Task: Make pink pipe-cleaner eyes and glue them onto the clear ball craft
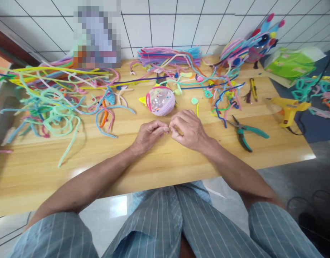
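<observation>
Both hands meet over the middle of the wooden table, fingertips pinched close together. My left hand (pixel 152 135) is closed, thumb against the fingers; whatever it holds is too small to make out. My right hand (pixel 188 129) is pinched too, its fingertips by the left ones, and anything between them is hidden. Just beyond the hands lies a clear ball (pixel 159 101) with coloured specks inside, partly wrapped in lilac and pink pipe cleaners, a yellow point on its left. A small mint-green disc (pixel 194 101) and a short yellow pipe cleaner piece (pixel 197 110) are near my right hand.
Tangled pipe cleaners (pixel 58 120) spread over the left side; a pipe cleaner bundle (pixel 168 57) lies at the back. On the right are pliers (pixel 245 132), a yellow glue gun (pixel 288 109) with a cord, and a utility knife (pixel 253 89). Behind them sits a green packet (pixel 291 64).
</observation>
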Demonstrator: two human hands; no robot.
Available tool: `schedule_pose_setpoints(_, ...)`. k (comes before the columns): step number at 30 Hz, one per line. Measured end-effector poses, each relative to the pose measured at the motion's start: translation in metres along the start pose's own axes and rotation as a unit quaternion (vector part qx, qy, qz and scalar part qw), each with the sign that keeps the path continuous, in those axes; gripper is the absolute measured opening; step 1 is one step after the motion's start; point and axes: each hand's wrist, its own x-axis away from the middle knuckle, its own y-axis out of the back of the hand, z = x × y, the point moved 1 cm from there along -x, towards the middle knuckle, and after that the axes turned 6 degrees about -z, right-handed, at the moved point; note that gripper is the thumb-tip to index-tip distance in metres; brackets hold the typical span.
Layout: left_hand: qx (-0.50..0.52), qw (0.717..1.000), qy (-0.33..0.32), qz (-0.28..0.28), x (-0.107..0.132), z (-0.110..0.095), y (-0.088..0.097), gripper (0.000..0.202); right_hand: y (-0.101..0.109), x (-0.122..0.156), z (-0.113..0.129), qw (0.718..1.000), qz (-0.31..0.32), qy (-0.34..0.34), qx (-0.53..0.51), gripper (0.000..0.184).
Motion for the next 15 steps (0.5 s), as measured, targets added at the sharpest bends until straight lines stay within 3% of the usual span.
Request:
schedule_pose_setpoints(5,0.006,1.0,0.008,0.001,0.0005,0.0013,0.0007,0.048,0.0021,0.0005,0.0004,0.999,-0.035,-0.012,-0.031,0.011)
schedule_pose_setpoints(10,0.002,1.0,0.005,-0.002,0.0006,0.0042,0.0018,0.047,0.0028,0.0012,-0.0001,0.999,-0.003,-0.022,-0.043,0.011)
schedule_pose_setpoints(15,0.008,1.0,-0.001,0.005,0.0003,0.0062,0.0021,0.047,0.0023,0.0006,-0.003,0.997,-0.011,-0.002,-0.073,0.012)
